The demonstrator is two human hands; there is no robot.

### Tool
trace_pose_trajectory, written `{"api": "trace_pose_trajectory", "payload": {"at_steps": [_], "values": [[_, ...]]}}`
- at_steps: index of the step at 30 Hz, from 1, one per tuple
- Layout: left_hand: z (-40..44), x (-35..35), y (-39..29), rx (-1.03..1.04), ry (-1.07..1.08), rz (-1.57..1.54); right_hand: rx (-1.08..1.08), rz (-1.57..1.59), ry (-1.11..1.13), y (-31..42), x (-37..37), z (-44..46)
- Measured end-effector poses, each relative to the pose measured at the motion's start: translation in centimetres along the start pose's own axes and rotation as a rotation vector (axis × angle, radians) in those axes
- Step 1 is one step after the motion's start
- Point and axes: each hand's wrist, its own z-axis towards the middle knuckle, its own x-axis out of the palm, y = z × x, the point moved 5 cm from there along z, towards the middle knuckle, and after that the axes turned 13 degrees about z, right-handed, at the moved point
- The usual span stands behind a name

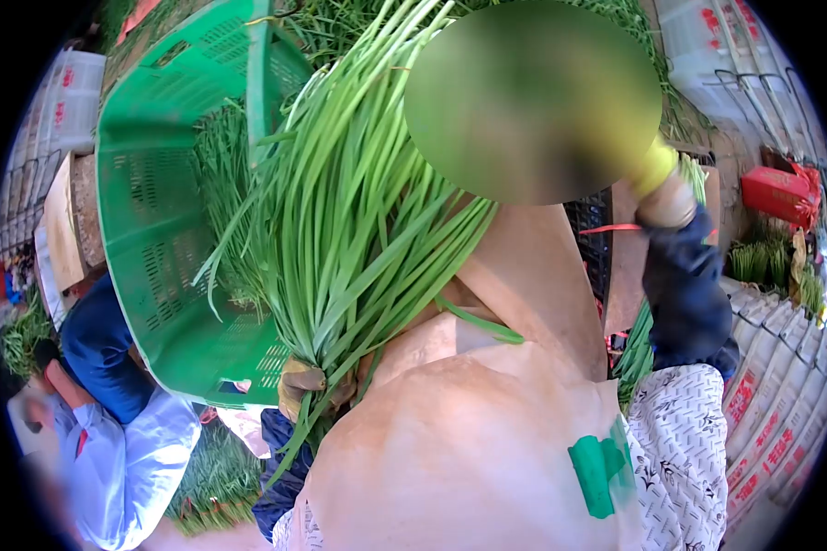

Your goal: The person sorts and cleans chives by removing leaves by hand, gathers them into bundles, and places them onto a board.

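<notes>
My left hand [308,386], in a dirty brownish glove, is closed around the narrow lower end of a large bunch of long green leafy stalks [340,220]. The bunch fans out upward in front of a green plastic basket [147,230]. At the upper right, my right hand [654,170] wears a yellow glove; a blurred oval hides its fingers and anything they may hold. A brownish apron covers my lap, with green tape on it.
More green stalks [225,174] lie inside the basket. At the left edge sits another person [124,459] in a light top and dark blue trousers. Packed white bags [781,413] line the right side, below a red box [781,195]. Further stalks [216,473] lie at the lower left.
</notes>
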Motion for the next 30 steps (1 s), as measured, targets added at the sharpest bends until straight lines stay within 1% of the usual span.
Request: {"api": "trace_pose_trajectory", "payload": {"at_steps": [2, 4, 5, 6, 8, 10, 11, 12, 14, 16, 18, 20, 23, 24, 25, 26, 27, 29, 30], "values": [[0.0, 0.1, -0.2, -0.003, -0.022, 0.009, -0.172, -0.391, 0.163, 4.4, 4.6, -0.5], [-0.2, 0.1, -0.1, -0.009, -0.051, 0.019, -0.200, -0.208, 0.233, 3.8, 6.0, -0.9], [-0.3, 0.2, -0.2, -0.009, -0.064, 0.027, -0.160, -0.070, 0.108, 3.7, 5.6, -0.6], [-0.4, 0.2, -0.3, -0.010, -0.076, 0.034, -0.187, -0.045, 0.073, 3.6, 4.9, -0.2], [-0.5, 0.2, -0.6, -0.006, -0.101, 0.049, -0.006, 0.091, 0.001, 2.5, 3.8, -0.3], [-0.7, 0.2, -0.7, -0.003, -0.125, 0.059, 0.077, -0.092, -0.277, -2.0, 1.3, -1.0], [-0.9, 0.2, -0.8, -0.002, -0.134, 0.065, 0.398, -0.352, -0.281, -4.1, -0.9, -0.5], [-0.9, 0.1, -0.8, 0.000, -0.146, 0.070, 0.684, -0.631, -0.114, -7.9, -2.7, -0.4], [-0.9, 0.2, -1.0, -0.009, -0.158, 0.084, 0.791, -0.284, -0.262, -8.6, -2.1, 0.0], [-0.7, 0.2, -1.3, -0.020, -0.166, 0.103, 0.776, 0.392, -0.285, -8.2, 2.7, 1.3], [-0.7, 0.3, -1.6, -0.026, -0.172, 0.115, 0.842, 0.878, -0.155, -5.9, 7.0, 2.6], [-1.0, 0.3, -1.6, -0.028, -0.188, 0.124, 0.633, 1.144, -0.033, -1.5, 7.9, 4.4], [-1.1, 0.2, -1.6, -0.035, -0.212, 0.121, 0.527, 1.555, -0.125, -1.7, 8.0, 4.4], [-1.2, 0.3, -1.5, -0.033, -0.211, 0.118, 0.634, 1.726, -0.205, -2.1, 7.8, 4.4], [-1.3, 0.5, -1.5, -0.034, -0.214, 0.112, 0.660, 1.757, -0.121, -2.0, 6.9, 4.4], [-1.1, 0.5, -1.6, -0.035, -0.216, 0.118, 0.613, 1.680, -0.126, -3.8, 6.3, 4.0], [-1.0, 0.5, -1.6, -0.036, -0.218, 0.118, 0.557, 1.711, -0.102, -6.0, 5.4, 3.4], [-1.1, 0.6, -1.4, -0.038, -0.215, 0.109, 0.399, 2.020, -0.036, -11.5, 0.8, 2.4], [-1.0, 0.6, -1.3, -0.040, -0.219, 0.106, 0.273, 2.292, 0.012, -14.4, -2.7, 1.6]]}}
